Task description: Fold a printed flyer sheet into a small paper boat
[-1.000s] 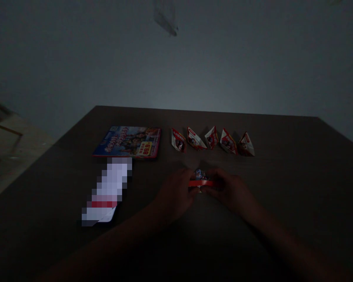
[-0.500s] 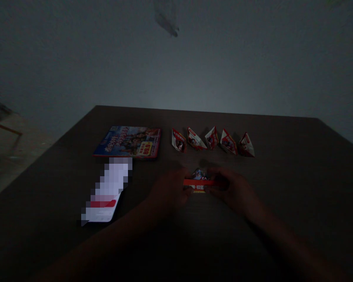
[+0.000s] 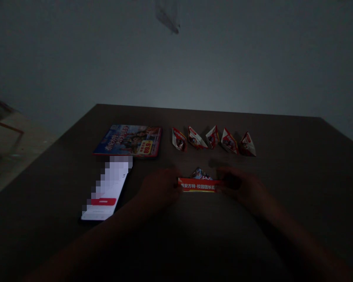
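perhaps a dim room at home: a dark table before a grey wall

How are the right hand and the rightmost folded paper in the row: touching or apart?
Apart. The head view shows tabletop between the right hand and the rightmost folded paper, which sits farther back.

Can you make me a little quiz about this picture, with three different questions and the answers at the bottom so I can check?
1. How many folded paper pieces make up the row at the back of the table?

2. True or false: the phone is nearer the left hand than the right hand.

3. What colour is the lettered band on the paper between the two hands?
A) green
B) red
C) black

Key:
1. Five
2. True
3. B
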`<action>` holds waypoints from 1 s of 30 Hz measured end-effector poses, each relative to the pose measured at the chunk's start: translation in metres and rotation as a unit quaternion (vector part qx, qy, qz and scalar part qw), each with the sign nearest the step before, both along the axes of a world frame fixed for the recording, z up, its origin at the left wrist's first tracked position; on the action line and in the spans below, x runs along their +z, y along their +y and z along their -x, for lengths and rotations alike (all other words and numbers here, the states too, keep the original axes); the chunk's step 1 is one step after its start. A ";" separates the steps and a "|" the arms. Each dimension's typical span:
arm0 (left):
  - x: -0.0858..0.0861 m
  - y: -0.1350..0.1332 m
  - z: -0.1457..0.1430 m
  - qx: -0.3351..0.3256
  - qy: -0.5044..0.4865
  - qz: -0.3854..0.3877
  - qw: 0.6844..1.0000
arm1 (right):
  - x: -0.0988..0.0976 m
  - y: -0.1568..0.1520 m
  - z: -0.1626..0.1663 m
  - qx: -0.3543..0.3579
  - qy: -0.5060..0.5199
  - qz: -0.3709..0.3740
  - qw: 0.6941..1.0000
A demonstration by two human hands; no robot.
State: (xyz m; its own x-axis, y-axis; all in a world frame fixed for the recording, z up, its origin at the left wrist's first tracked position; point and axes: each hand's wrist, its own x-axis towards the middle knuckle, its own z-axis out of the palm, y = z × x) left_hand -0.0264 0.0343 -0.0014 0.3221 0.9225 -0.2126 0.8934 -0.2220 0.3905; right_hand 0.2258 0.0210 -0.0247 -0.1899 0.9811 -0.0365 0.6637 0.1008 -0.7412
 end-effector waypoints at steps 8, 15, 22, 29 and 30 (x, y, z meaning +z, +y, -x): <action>0.004 0.001 0.009 0.022 -0.020 0.049 0.998 | 0.004 0.001 -0.012 0.001 0.011 0.052 0.999; -0.005 -0.005 0.012 -0.002 -0.053 -0.004 0.999 | 0.005 0.002 -0.018 0.011 0.027 0.062 0.998; -0.018 -0.018 -0.003 0.011 -0.083 -0.133 0.988 | 0.006 -0.001 -0.017 0.031 0.028 0.043 0.998; -0.024 -0.022 -0.011 0.034 -0.108 -0.168 0.979 | 0.005 -0.005 -0.012 0.045 0.016 0.026 0.999; -0.024 -0.022 -0.011 0.030 -0.114 -0.166 0.979 | 0.004 -0.006 -0.012 0.045 0.017 0.019 0.999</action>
State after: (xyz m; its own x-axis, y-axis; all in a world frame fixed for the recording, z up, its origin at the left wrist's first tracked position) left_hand -0.0152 0.0122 -0.0250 0.2699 0.9473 0.1728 0.8065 -0.3204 0.4968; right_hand 0.2376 0.0151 -0.0206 -0.2788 0.9581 -0.0649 0.6271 0.1305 -0.7679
